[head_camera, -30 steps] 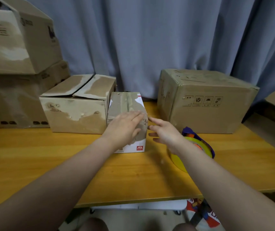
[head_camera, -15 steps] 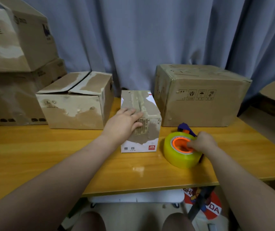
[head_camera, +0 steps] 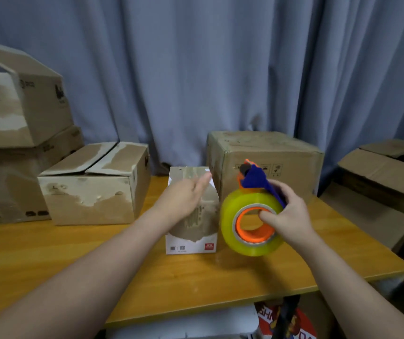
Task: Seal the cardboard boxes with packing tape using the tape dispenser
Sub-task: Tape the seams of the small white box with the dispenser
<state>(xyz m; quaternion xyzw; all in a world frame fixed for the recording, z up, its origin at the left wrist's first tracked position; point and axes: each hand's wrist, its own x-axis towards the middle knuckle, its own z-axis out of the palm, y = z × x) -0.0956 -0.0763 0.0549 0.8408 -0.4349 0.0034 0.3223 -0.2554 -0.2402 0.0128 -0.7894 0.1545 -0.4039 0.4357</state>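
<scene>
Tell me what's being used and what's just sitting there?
In use: small white-and-brown cardboard box, by the left hand; yellow tape roll on its orange-and-blue dispenser, gripped by the right hand.
Just sitting: big brown cardboard box behind; torn brown box with loose flaps; stacked brown boxes left.

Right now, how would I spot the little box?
Find the wooden table before the curtain. There, left of the big brown box, stands the small box under the left hand. Only it has a white base with a red logo.

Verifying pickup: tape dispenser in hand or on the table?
In hand. The right hand grips the tape dispenser, thumb inside the orange core, fingers round the blue frame; the roll looks raised off the table.
</scene>
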